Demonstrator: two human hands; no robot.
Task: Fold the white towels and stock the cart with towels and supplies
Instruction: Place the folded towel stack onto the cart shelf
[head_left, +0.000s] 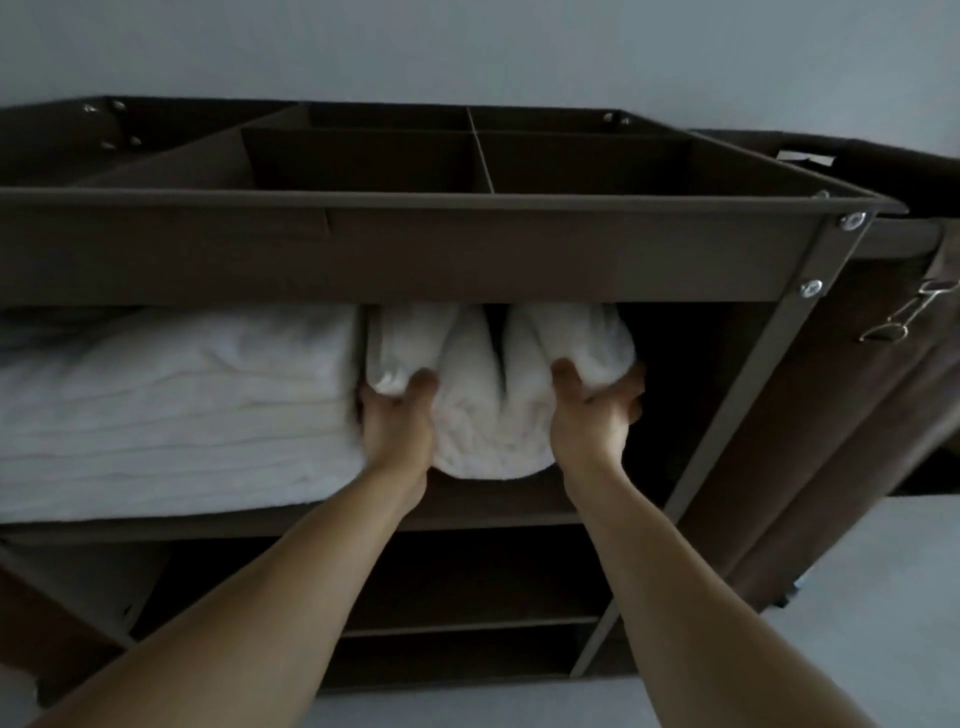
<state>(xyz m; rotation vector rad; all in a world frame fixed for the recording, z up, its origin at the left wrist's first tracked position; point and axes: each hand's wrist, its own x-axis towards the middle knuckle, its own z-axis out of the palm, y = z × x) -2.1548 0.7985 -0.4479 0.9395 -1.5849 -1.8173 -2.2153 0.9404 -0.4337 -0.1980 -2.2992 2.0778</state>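
Note:
A dark brown housekeeping cart (415, 249) fills the view. On its upper shelf, several folded white towels (488, 395) stand on edge, side by side. My left hand (397, 421) grips the left side of this bundle, thumb on top. My right hand (592, 410) grips the right side, fingers curled round the outer towel. A wide stack of flat folded white towels (171, 410) lies on the same shelf, just left of my left hand.
The cart's top tray (483, 156) is split by dividers into several compartments. To the right of the bundle the shelf is dark. Lower shelves (467, 623) sit below. A brown fabric bag (857, 415) with a metal clip hangs at the right end.

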